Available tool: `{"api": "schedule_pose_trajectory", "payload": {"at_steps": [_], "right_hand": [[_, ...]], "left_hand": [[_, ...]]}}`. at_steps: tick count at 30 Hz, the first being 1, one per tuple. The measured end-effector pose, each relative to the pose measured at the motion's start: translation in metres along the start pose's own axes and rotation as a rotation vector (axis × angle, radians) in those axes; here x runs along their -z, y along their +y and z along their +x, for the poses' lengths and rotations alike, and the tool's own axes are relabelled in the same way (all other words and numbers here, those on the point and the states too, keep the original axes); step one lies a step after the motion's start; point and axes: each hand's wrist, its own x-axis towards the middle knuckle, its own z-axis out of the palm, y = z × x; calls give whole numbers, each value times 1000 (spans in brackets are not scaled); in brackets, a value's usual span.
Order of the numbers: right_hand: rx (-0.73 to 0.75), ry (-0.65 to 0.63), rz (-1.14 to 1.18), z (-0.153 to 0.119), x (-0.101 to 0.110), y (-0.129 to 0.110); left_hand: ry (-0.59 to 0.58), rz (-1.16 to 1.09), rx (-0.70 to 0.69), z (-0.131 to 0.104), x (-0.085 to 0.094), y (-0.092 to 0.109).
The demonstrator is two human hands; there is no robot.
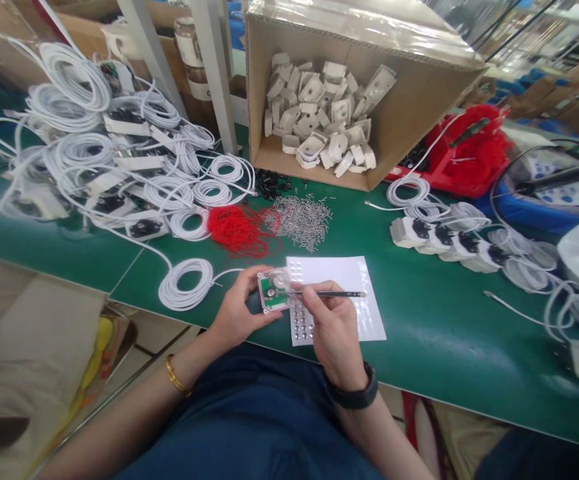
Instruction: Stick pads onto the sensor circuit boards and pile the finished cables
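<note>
My left hand [243, 308] grips a small housing with a green circuit board [274, 293] by its edges, its open face turned up. A red line runs round the housing's rim. Between the thumb and fingers of my right hand [334, 327] is a thin dark pair of tweezers [336, 293], its tip over the board. What the tip touches is too small to make out. Beneath my right hand lies a white sheet [369, 307] with rows of small round clear dots. A coiled white cable [186, 285] lies left of my left hand, one end running toward the housing.
Beyond my hands lie red rings [236, 230] and a heap of screws [304, 220]. A cardboard box [409, 93] of white housings [314, 110] stands behind them. White cable coils [84, 150] pile up at left; several cabled units [439, 237] line the right.
</note>
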Motion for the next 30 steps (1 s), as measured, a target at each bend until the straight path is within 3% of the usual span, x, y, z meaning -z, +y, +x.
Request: {"api": "schedule_pose_trajectory", "payload": {"at_steps": [30], "right_hand": [[-9, -13, 13, 2, -1, -3]], "left_hand": [[9, 6, 7, 0, 0, 0]]}}
